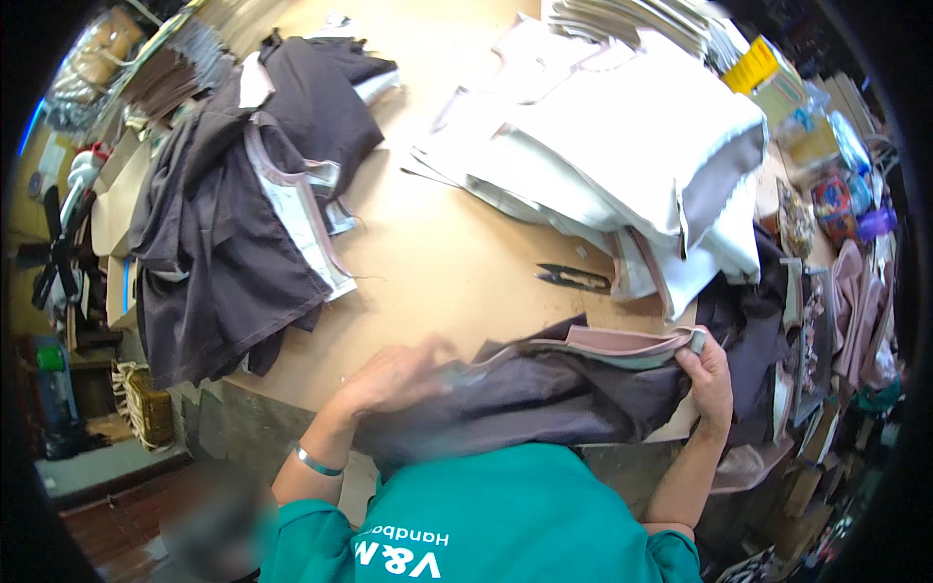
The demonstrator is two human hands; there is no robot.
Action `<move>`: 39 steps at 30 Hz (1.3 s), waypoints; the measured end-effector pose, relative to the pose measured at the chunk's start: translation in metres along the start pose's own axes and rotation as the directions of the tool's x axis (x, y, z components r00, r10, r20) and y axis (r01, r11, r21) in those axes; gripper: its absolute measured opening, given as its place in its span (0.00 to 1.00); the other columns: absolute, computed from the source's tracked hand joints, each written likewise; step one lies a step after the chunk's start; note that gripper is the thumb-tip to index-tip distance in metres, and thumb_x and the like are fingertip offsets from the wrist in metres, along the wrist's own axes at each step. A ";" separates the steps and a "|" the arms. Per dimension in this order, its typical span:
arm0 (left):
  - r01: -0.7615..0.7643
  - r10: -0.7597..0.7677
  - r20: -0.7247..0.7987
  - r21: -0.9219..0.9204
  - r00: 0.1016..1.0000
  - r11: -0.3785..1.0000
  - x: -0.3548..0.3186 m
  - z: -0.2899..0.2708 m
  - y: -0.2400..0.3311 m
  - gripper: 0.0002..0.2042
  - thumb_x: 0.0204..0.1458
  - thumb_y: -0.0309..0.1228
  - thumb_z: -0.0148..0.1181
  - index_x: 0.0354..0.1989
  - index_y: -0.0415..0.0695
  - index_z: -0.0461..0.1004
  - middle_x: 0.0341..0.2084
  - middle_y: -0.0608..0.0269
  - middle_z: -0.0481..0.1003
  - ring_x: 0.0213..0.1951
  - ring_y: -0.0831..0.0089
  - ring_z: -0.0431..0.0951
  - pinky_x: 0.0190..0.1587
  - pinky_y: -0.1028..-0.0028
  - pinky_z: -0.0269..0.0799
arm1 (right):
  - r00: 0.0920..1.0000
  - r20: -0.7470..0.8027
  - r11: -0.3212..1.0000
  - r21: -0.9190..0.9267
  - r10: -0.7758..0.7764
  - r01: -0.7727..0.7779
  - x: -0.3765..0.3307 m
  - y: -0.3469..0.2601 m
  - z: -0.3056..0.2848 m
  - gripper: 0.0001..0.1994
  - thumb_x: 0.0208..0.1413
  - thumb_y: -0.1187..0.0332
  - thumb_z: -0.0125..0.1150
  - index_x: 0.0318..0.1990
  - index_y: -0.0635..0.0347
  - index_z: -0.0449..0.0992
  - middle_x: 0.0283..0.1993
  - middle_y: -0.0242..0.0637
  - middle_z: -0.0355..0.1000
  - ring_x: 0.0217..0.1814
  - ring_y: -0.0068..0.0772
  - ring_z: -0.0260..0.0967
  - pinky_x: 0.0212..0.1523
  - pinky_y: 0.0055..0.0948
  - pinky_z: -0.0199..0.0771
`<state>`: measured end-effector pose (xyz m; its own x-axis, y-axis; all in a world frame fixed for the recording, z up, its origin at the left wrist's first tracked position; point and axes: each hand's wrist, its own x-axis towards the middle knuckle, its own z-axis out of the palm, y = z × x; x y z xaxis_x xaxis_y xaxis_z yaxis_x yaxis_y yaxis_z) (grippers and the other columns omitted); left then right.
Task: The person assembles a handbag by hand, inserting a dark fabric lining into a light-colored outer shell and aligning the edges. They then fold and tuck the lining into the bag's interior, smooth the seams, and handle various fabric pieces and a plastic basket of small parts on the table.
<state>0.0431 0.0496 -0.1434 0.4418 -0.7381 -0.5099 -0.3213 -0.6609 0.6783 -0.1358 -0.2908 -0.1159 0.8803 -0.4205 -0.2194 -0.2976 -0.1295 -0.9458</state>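
Observation:
A dark fabric piece (544, 398) with a dusty-pink trim (622, 340) along its upper edge lies across the near edge of the table, against my body. My right hand (708, 379) grips the right end of that trimmed edge, thumb on top. Over the left end of the fabric is my left hand (398, 374), smeared by motion, so its hold on the cloth is unclear. Beyond the fabric, black thread snips (575, 278) rest on the table.
A heap of dark sewn pieces (214, 243) with pink edging covers the table's left side. White pieces (622, 136) are piled at the far right, with stacked flat sheets (632, 19) behind them. More dark cloth (748, 321) hangs at the right edge.

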 end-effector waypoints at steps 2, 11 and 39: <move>-0.162 0.154 -0.078 -0.100 0.985 0.982 -0.008 -0.003 -0.016 0.21 0.40 0.32 0.64 0.42 0.41 0.65 0.26 0.53 0.71 0.29 0.63 0.72 0.34 0.69 0.66 | 0.987 0.147 0.984 -0.151 -0.072 0.094 0.017 -0.023 0.009 0.09 0.50 0.75 0.50 0.40 0.66 0.69 0.35 0.29 0.68 0.38 0.18 0.62 0.42 0.17 0.60; -0.556 0.003 -0.730 -0.518 0.684 0.649 -0.020 -0.099 0.003 0.19 0.43 0.27 0.60 0.45 0.37 0.66 0.35 0.61 0.72 0.36 0.74 0.71 0.42 0.76 0.66 | 0.478 -0.181 0.511 -0.314 -0.860 0.800 0.132 -0.195 0.083 0.18 0.56 0.69 0.48 0.55 0.60 0.61 0.55 0.39 0.61 0.59 0.28 0.55 0.59 0.27 0.52; -0.819 -0.027 -0.900 -0.407 0.434 0.404 -0.133 -0.206 0.039 0.13 0.48 0.29 0.56 0.42 0.39 0.70 0.36 0.57 0.73 0.38 0.68 0.74 0.46 0.71 0.68 | 0.692 0.573 0.890 0.179 -0.440 0.419 0.091 -0.088 0.216 0.34 0.42 0.61 0.64 0.57 0.58 0.57 0.55 0.44 0.61 0.60 0.43 0.55 0.58 0.35 0.54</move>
<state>0.1447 0.1505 0.0600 0.9547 -0.1805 0.2367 -0.1505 0.3933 0.9070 0.0504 -0.1240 -0.1038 0.9514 0.2803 0.1278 0.1697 -0.1308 -0.9768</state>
